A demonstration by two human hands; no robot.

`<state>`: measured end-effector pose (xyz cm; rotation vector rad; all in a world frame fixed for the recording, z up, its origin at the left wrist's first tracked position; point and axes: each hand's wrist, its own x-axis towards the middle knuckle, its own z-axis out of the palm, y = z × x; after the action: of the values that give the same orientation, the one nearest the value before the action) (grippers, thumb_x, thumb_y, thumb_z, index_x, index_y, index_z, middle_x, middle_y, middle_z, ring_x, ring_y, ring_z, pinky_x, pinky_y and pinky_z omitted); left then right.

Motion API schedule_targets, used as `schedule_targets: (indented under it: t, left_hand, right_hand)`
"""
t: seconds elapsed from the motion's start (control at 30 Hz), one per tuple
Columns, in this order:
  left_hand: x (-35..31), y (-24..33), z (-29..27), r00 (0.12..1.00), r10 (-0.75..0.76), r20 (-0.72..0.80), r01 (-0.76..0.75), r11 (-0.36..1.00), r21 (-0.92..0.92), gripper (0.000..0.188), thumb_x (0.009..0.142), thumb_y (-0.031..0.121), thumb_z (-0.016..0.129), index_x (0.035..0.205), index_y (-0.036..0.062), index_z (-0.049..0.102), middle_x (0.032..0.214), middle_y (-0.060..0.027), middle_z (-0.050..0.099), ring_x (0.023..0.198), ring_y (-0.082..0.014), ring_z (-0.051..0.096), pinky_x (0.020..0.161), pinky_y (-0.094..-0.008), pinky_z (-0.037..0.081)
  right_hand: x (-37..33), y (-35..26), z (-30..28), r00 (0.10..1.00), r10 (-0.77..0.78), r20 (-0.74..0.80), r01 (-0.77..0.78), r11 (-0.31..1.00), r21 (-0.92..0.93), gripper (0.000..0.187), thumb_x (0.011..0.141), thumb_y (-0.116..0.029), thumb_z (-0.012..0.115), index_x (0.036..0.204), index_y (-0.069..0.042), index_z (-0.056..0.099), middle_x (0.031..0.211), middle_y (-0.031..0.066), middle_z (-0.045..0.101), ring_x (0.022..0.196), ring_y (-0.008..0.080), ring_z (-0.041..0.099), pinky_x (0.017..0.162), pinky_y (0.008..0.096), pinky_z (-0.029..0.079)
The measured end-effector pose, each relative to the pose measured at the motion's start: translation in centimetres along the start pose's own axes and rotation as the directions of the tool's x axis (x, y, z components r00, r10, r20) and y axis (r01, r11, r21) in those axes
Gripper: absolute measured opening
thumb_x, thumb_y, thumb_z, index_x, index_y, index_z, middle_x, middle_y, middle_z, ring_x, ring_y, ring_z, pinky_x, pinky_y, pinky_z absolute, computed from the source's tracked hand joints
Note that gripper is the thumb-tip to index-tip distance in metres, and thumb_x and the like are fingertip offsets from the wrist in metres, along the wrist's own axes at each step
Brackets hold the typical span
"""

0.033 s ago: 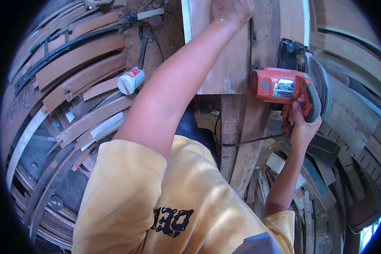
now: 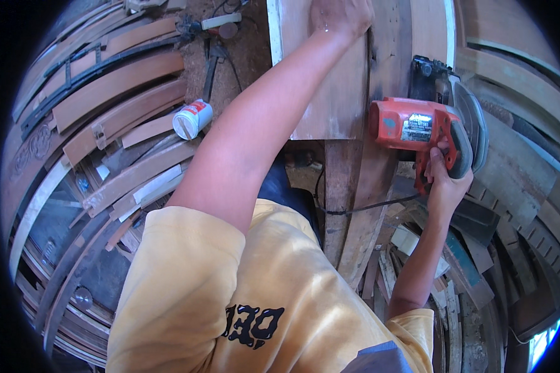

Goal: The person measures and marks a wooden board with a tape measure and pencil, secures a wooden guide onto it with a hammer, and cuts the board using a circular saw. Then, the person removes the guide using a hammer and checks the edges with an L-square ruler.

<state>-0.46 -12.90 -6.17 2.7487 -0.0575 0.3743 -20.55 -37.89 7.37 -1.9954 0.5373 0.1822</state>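
Observation:
My right hand is wrapped round the rear handle of a red circular saw, fingers closed on the grip. The saw lies across the right part of the boards, its grey blade guard on the right side. From the handle a black cord runs left. At the top edge, my left hand rests on a wide wooden board; its fingers are mostly out of the picture. Beneath the board and saw run long wooden beams. The saw's cutting edge is hidden.
To the left, a white and red can stands near a hammer on the brown ground. Stacked planks fill the left side. More boards and wood offcuts lie to the right and lower right.

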Motion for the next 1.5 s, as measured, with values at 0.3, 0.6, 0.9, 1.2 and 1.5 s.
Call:
schedule_targets:
  t: [0.3, 0.6, 0.9, 1.2, 1.5]
  left_hand:
    - [-0.1, 0.2, -0.2, 1.000, -0.025, 0.016, 0.026, 0.999, -0.048, 0.063, 0.092, 0.019, 0.054, 0.148, -0.0060, 0.046, 0.156, -0.0222, 0.045, 0.148, -0.0385, 0.036, 0.127, -0.0460, 0.023]
    - [-0.1, 0.0, -0.2, 0.998, -0.018, 0.055, 0.022, 0.998, -0.056, 0.063, 0.094, 0.023, 0.054, 0.151, -0.0024, 0.045, 0.157, -0.0205, 0.044, 0.149, -0.0399, 0.035, 0.127, -0.0506, 0.022]
    - [-0.7, -0.2, 1.0, 0.999, -0.009, 0.034, 0.009, 1.000, 0.012, 0.058, 0.093, 0.020, 0.056, 0.148, 0.0015, 0.051, 0.155, -0.0162, 0.046, 0.148, -0.0388, 0.037, 0.126, -0.0480, 0.027]
    - [-0.4, -0.4, 0.8, 0.997, -0.011, 0.082, 0.005, 0.997, 0.072, 0.063, 0.091, 0.020, 0.060, 0.150, 0.0023, 0.049, 0.158, -0.0147, 0.043, 0.148, -0.0377, 0.037, 0.125, -0.0478, 0.030]
    - [-0.6, -0.2, 0.1, 0.988, -0.018, 0.154, 0.006, 0.997, 0.075, 0.063, 0.095, 0.023, 0.059, 0.152, 0.0018, 0.044, 0.160, -0.0141, 0.039, 0.150, -0.0381, 0.034, 0.125, -0.0482, 0.030]
  right_hand:
    - [3.8, -2.8, 1.9, 0.999, -0.021, 0.039, 0.018, 0.997, 0.070, 0.014, 0.093, 0.003, 0.068, 0.106, 0.000, 0.066, 0.073, 0.0010, 0.059, 0.053, 0.0070, 0.049, 0.050, 0.0247, 0.040]
    - [7.1, -4.0, 2.9, 0.998, -0.045, 0.050, 0.040, 0.993, 0.110, 0.017, 0.091, 0.004, 0.071, 0.106, 0.001, 0.066, 0.078, 0.0024, 0.063, 0.054, 0.0067, 0.052, 0.049, 0.0227, 0.039]
    - [10.0, -6.5, 4.4, 0.998, -0.027, 0.059, 0.020, 0.993, 0.120, 0.018, 0.091, 0.007, 0.068, 0.107, 0.001, 0.064, 0.076, 0.0019, 0.059, 0.054, 0.0070, 0.049, 0.050, 0.0252, 0.041]
    - [13.7, -8.0, 5.8, 0.997, -0.036, 0.063, 0.028, 0.992, 0.126, 0.018, 0.090, 0.007, 0.070, 0.105, -0.001, 0.067, 0.085, 0.0022, 0.065, 0.059, 0.0063, 0.054, 0.052, 0.0227, 0.042]
    - [17.1, -9.9, 7.1, 0.993, -0.084, 0.083, 0.074, 0.990, 0.122, 0.018, 0.089, 0.007, 0.068, 0.105, 0.000, 0.067, 0.086, 0.0015, 0.064, 0.062, 0.0058, 0.055, 0.054, 0.0227, 0.044]
